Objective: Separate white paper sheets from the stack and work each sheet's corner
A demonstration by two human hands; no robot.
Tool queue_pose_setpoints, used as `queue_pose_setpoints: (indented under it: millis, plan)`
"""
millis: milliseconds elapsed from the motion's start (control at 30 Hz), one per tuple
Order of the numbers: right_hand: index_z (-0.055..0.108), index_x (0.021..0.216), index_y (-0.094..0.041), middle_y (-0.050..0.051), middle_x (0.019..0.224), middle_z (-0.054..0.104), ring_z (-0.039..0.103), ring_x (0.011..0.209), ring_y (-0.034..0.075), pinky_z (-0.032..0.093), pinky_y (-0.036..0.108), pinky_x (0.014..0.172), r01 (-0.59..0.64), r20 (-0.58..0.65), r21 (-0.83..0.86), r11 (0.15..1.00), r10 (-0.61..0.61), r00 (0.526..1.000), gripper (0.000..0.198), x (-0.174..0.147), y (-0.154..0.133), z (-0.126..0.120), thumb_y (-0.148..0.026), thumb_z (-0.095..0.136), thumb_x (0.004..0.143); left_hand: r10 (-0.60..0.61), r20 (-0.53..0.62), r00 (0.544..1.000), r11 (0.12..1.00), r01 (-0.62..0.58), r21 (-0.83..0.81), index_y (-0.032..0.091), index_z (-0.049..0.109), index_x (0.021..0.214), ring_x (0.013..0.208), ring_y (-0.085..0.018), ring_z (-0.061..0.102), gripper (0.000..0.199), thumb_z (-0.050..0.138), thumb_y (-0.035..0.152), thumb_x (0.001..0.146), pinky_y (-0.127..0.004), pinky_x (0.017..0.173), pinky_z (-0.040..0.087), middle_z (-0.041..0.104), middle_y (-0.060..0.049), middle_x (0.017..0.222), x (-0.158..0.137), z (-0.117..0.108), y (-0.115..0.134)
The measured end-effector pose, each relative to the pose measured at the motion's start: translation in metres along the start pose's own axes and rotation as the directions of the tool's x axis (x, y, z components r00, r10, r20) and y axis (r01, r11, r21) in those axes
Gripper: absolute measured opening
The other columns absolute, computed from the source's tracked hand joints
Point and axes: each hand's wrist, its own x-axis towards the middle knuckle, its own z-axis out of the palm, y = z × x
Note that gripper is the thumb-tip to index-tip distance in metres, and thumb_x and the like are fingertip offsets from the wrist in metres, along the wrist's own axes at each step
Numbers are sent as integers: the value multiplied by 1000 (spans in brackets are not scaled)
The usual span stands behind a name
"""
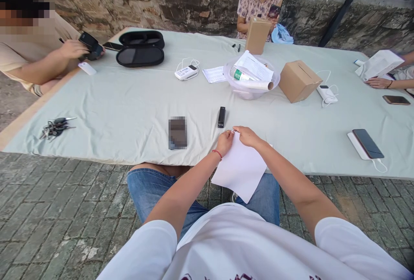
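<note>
Both my hands pinch the far edge of some white paper (pixel 241 165), which hangs over the table's near edge toward my lap. My left hand (pixel 224 142) grips its far left corner, thumb on top. Close beside it, my right hand (pixel 247 136) holds the same edge, fingers curled. Whether the paper is one sheet or several, I cannot tell. Just beyond my left hand lies a black stapler-like object (pixel 221 117). A dark, blurred-out phone-like item (pixel 177 133) rests further left on the cloth.
On the cloth-covered table (pixel 129 111) stand a plastic basin (pixel 250 92) of papers, a cardboard box (pixel 299 81), a black case (pixel 140 55), keys (pixel 55 128) and a phone on a power bank (pixel 367 142). Other people sit at the left, far side and right.
</note>
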Motion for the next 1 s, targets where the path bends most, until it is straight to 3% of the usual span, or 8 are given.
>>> queue_pose_setpoints:
  millis: [433, 767, 900, 1000]
  plan:
    - [45, 147, -19, 9, 149, 50, 48, 135, 24, 40, 36, 109, -12, 20, -75, 997, 13, 1000, 63, -7, -8, -1, -1, 38, 87, 73, -8, 997, 997, -73, 9, 22, 38, 67, 59, -14, 38, 34, 45, 38, 96, -30, 61, 31, 42, 2, 61, -1, 0, -2]
    - [50, 143, -23, 8, 142, 56, 54, 127, 23, 44, 34, 103, 9, 16, -111, 994, -7, 1000, 61, -9, -6, -5, -3, 39, 87, 64, -11, 998, 998, -64, 18, 22, 39, 68, 61, -15, 40, 32, 43, 35, 97, -30, 64, 31, 46, 1, 63, 1, 0, -6]
    - [54, 138, -20, 10, 137, 60, 58, 119, 23, 45, 34, 98, -10, -83, -57, 998, 6, 997, 47, -15, 4, -14, -16, 36, 95, 80, -33, 996, 996, -78, 52, 21, 41, 69, 65, -15, 44, 30, 42, 33, 97, -29, 67, 33, 51, 0, 67, 1, -1, -5]
    - [68, 117, -21, 9, 116, 71, 64, 103, 24, 47, 34, 87, -29, -26, -52, 998, 28, 999, 36, -25, 20, -24, -28, 39, 97, 65, -69, 995, 995, -59, 84, 21, 41, 68, 62, -14, 42, 31, 43, 34, 96, -29, 64, 32, 48, 2, 63, 2, -1, -6]
